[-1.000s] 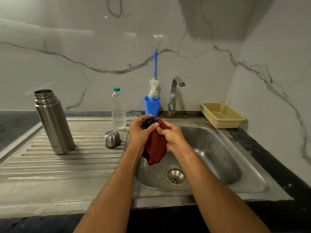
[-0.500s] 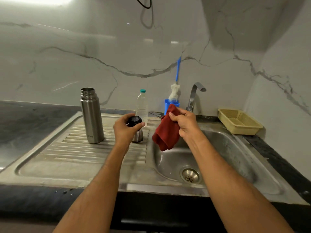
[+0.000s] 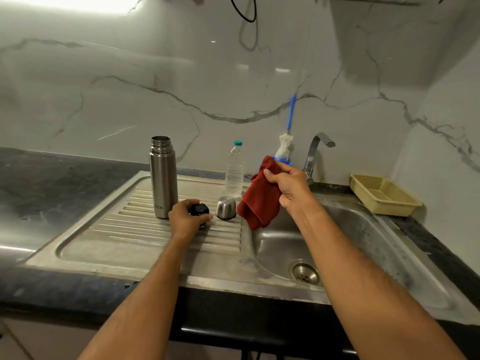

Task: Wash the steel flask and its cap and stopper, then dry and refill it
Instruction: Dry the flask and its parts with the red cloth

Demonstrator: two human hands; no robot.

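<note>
left hand [image 3: 187, 219] fingers curl round black stopper [image 3: 199, 210] on drainboard [image 3: 135, 229]. right hand [image 3: 288, 187] pinches red cloth [image 3: 259, 201] over sink; steel cap [image 3: 226, 207] just beside stopper, flask [image 3: 163, 178] upright behind.

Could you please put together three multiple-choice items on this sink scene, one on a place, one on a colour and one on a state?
1. Where does the steel cap stand?
A. in the sink basin
B. on the draining board
C. in the yellow basket

2. What colour is the cloth in the right hand?
A. red
B. white
C. green

3. What state is the steel flask in?
A. lying on its side
B. upright and capped
C. upright with an open mouth

Answers:
1 B: the cap sits on the ribbed draining board.
2 A: the cloth is dark red.
3 C: its threaded neck is bare, while the left hand holds the black stopper.
</note>
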